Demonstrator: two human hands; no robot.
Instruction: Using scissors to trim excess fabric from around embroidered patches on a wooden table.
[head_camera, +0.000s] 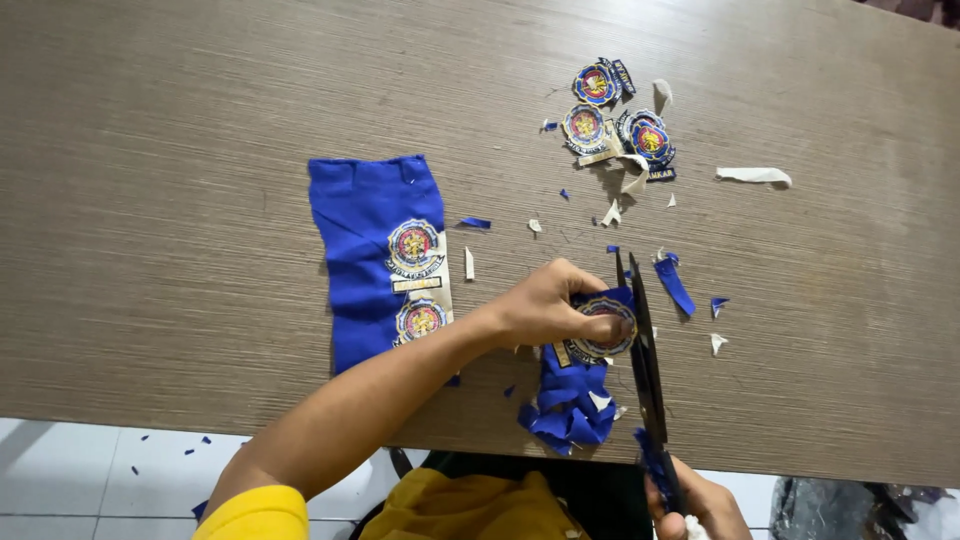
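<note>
Round embroidered patch (603, 326) on a scrap of blue cloth is sitting near the table's front edge, just left of the scissor blades. Going left to right: blue fabric strip (380, 255) with two more patches is lying flat on the wooden table (180, 150), apart from the hands; left hand (545, 303) is pinching the round patch, fingers closed on its top; black scissors (645, 360) are running almost straight away from the body, blades nearly closed along the patch's right edge; right hand (700, 505) is gripping the handles at the bottom edge, partly cut off. Finished patches (615, 120) are lying farther back. Left hand is nearer the patch; blue trimmings (568, 410) are hanging below it.
</note>
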